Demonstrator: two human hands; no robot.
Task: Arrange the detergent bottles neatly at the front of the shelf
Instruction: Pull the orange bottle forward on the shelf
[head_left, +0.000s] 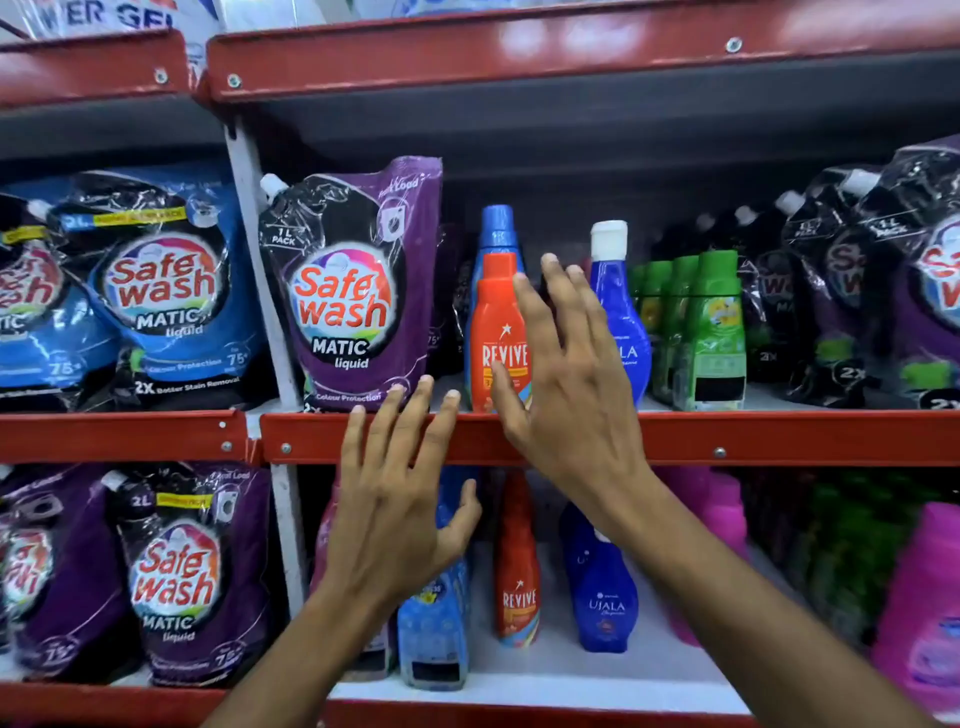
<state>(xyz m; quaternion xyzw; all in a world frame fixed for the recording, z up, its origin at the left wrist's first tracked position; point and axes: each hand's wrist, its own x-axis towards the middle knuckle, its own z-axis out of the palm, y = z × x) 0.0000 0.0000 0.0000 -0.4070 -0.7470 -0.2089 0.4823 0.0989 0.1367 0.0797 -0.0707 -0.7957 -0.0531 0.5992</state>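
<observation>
A shop rack with red metal shelf edges and white boards holds detergents. On the middle shelf stand one orange Revive bottle at the front edge, one light-blue bottle behind it, and one dark-blue Ujala bottle to its right. Both the left hand and the right hand are spread, fingers loose, grasping nothing.

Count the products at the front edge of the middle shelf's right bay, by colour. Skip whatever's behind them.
Purple Safewash Matic pouch with white spout: 1
Orange Revive plastic bottle: 1
Dark blue Ujala bottle with white cap: 1
Green plastic bottle with green cap: 1
Total: 4
Rows behind and the black pouches at far right are not counted.
</observation>
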